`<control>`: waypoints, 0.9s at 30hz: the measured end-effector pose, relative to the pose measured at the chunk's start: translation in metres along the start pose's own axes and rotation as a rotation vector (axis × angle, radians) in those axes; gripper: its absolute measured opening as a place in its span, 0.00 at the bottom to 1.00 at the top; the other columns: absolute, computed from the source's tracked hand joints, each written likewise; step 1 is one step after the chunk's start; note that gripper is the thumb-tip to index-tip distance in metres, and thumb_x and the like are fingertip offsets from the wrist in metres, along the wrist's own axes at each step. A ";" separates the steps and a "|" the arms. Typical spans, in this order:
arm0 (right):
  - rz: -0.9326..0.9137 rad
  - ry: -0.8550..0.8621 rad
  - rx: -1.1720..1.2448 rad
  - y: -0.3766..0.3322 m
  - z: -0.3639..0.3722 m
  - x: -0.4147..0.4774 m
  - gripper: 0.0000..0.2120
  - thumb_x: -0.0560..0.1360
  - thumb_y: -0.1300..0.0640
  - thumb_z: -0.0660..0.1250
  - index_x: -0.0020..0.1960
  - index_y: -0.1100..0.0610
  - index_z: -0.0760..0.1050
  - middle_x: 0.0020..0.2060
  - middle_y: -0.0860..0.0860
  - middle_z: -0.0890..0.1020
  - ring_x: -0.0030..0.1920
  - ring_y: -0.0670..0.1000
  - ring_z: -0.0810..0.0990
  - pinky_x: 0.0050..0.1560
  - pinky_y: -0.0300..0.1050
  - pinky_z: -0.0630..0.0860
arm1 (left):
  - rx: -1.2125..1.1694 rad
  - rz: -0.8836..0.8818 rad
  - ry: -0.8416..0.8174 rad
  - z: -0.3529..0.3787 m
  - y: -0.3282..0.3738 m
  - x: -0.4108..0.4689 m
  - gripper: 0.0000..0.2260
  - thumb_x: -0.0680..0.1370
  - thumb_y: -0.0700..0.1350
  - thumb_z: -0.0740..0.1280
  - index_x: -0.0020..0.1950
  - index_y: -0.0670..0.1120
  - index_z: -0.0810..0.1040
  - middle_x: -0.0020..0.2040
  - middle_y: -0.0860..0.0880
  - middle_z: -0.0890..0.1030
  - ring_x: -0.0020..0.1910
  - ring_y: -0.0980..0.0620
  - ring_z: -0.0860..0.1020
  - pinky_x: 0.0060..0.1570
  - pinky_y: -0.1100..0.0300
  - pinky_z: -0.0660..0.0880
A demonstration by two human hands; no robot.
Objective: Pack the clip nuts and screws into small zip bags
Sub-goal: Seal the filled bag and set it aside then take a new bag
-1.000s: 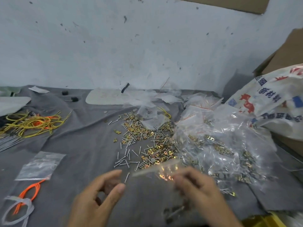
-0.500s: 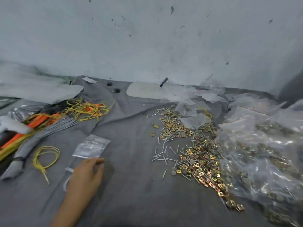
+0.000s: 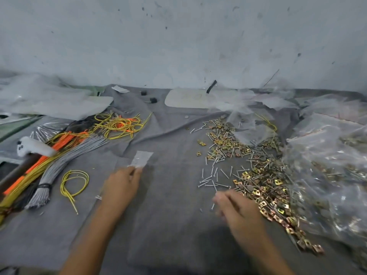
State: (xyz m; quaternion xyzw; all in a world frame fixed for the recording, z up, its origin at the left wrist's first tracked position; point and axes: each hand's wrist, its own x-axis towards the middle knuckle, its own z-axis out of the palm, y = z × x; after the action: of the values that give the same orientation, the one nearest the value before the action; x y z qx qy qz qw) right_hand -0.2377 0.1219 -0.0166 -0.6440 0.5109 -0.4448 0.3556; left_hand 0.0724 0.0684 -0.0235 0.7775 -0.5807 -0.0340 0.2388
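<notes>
Left hand (image 3: 121,183) pinches the near edge of the small zip bag (image 3: 142,159), mid grey cloth (image 3: 168,225); right hand (image 3: 236,209) (blurred, so I cannot tell its grip) hovers beside the screws (image 3: 210,178).

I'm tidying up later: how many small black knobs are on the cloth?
2. One knob sits far back on the cloth near the wall; the other knob lies just right of it, slightly nearer. Plastic sheets could hide more.
</notes>
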 end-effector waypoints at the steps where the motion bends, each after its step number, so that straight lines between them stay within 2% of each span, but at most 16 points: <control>1: 0.000 -0.048 0.017 0.004 0.016 0.001 0.10 0.81 0.46 0.65 0.43 0.48 0.78 0.32 0.47 0.80 0.33 0.46 0.77 0.36 0.51 0.75 | -0.107 0.024 0.000 0.000 0.007 -0.003 0.18 0.84 0.53 0.60 0.39 0.45 0.75 0.38 0.44 0.81 0.42 0.39 0.80 0.40 0.50 0.72; 4: 0.029 -0.082 0.134 -0.001 0.062 0.004 0.01 0.79 0.52 0.69 0.49 0.47 0.80 0.38 0.46 0.82 0.38 0.46 0.80 0.43 0.51 0.79 | -0.479 0.035 0.029 -0.006 0.030 -0.018 0.18 0.84 0.50 0.61 0.39 0.43 0.77 0.31 0.49 0.76 0.33 0.52 0.76 0.35 0.54 0.69; 6: 0.057 -0.048 0.191 0.001 0.078 0.006 0.04 0.77 0.50 0.71 0.51 0.44 0.79 0.42 0.44 0.84 0.41 0.44 0.81 0.48 0.50 0.80 | -0.752 -0.009 0.026 -0.010 0.045 -0.032 0.15 0.83 0.49 0.64 0.41 0.42 0.81 0.29 0.50 0.75 0.30 0.57 0.72 0.32 0.60 0.69; 8: 0.071 -0.048 0.158 0.003 0.082 0.006 0.11 0.73 0.40 0.70 0.54 0.39 0.77 0.46 0.41 0.83 0.45 0.43 0.81 0.49 0.44 0.80 | -0.914 -0.043 -0.044 -0.013 0.056 -0.046 0.16 0.82 0.51 0.65 0.38 0.43 0.79 0.28 0.51 0.73 0.30 0.56 0.70 0.33 0.62 0.69; 10: 0.089 -0.065 0.195 0.007 0.079 0.005 0.23 0.69 0.32 0.68 0.62 0.38 0.75 0.53 0.37 0.81 0.51 0.41 0.80 0.52 0.39 0.78 | -0.998 -0.040 -0.160 -0.012 0.064 -0.060 0.21 0.81 0.55 0.63 0.32 0.45 0.72 0.29 0.49 0.70 0.30 0.54 0.67 0.33 0.61 0.66; 12: 0.115 -0.125 0.317 0.008 0.076 0.007 0.32 0.67 0.26 0.66 0.65 0.41 0.74 0.58 0.38 0.81 0.55 0.39 0.80 0.52 0.37 0.76 | -1.003 -0.011 -0.232 -0.010 0.069 -0.068 0.20 0.80 0.57 0.61 0.32 0.47 0.71 0.29 0.49 0.67 0.31 0.55 0.64 0.31 0.63 0.63; 14: 0.120 -0.160 0.450 0.009 0.073 0.008 0.37 0.66 0.22 0.64 0.64 0.47 0.77 0.54 0.43 0.84 0.49 0.40 0.81 0.45 0.34 0.74 | -0.976 0.005 -0.288 -0.007 0.070 -0.073 0.18 0.79 0.55 0.61 0.35 0.44 0.72 0.30 0.50 0.67 0.31 0.56 0.64 0.31 0.63 0.62; 16: 0.091 -0.155 0.511 0.009 0.070 0.007 0.36 0.68 0.23 0.62 0.62 0.50 0.79 0.49 0.43 0.85 0.43 0.39 0.79 0.41 0.33 0.72 | -0.951 -0.002 -0.363 -0.005 0.069 -0.075 0.19 0.79 0.54 0.61 0.36 0.41 0.71 0.30 0.51 0.67 0.32 0.56 0.64 0.31 0.63 0.62; 18: 0.086 -0.151 0.535 0.009 0.067 0.007 0.32 0.71 0.25 0.62 0.60 0.49 0.80 0.45 0.44 0.84 0.41 0.41 0.78 0.40 0.37 0.73 | -0.922 -0.015 -0.414 -0.003 0.067 -0.076 0.20 0.78 0.54 0.62 0.36 0.38 0.73 0.31 0.50 0.68 0.32 0.56 0.64 0.31 0.63 0.61; 20: 0.092 -0.152 0.539 0.008 0.068 0.008 0.20 0.74 0.36 0.66 0.57 0.49 0.81 0.47 0.47 0.85 0.43 0.43 0.80 0.42 0.39 0.74 | -0.890 -0.038 -0.411 0.002 0.064 -0.076 0.19 0.79 0.49 0.66 0.39 0.34 0.75 0.31 0.49 0.71 0.32 0.55 0.65 0.30 0.63 0.62; 22: 0.075 -0.128 0.505 0.009 0.070 0.010 0.10 0.76 0.49 0.70 0.55 0.51 0.81 0.48 0.48 0.86 0.46 0.46 0.83 0.47 0.40 0.77 | -0.841 -0.080 -0.358 0.008 0.066 -0.078 0.10 0.79 0.40 0.70 0.40 0.36 0.77 0.30 0.49 0.74 0.30 0.57 0.68 0.28 0.67 0.65; 24: 0.066 -0.121 0.452 0.012 0.073 0.010 0.08 0.76 0.57 0.71 0.54 0.52 0.80 0.47 0.48 0.86 0.47 0.50 0.84 0.48 0.43 0.79 | -0.798 -0.143 -0.283 0.014 0.069 -0.082 0.06 0.76 0.35 0.73 0.44 0.38 0.76 0.30 0.47 0.76 0.29 0.54 0.71 0.27 0.66 0.68; 27: 0.054 -0.092 0.374 0.017 0.077 0.008 0.05 0.76 0.60 0.70 0.51 0.53 0.80 0.43 0.48 0.85 0.43 0.49 0.84 0.46 0.44 0.79 | -0.935 -0.289 -0.271 0.018 0.077 -0.093 0.07 0.82 0.42 0.67 0.49 0.39 0.76 0.30 0.44 0.79 0.27 0.51 0.75 0.23 0.64 0.71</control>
State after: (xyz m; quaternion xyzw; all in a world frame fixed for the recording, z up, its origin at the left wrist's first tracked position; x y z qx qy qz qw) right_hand -0.1707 0.1101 -0.0577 -0.5724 0.4197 -0.4922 0.5039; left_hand -0.0323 0.1316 -0.0290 0.6483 -0.4156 -0.4238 0.4768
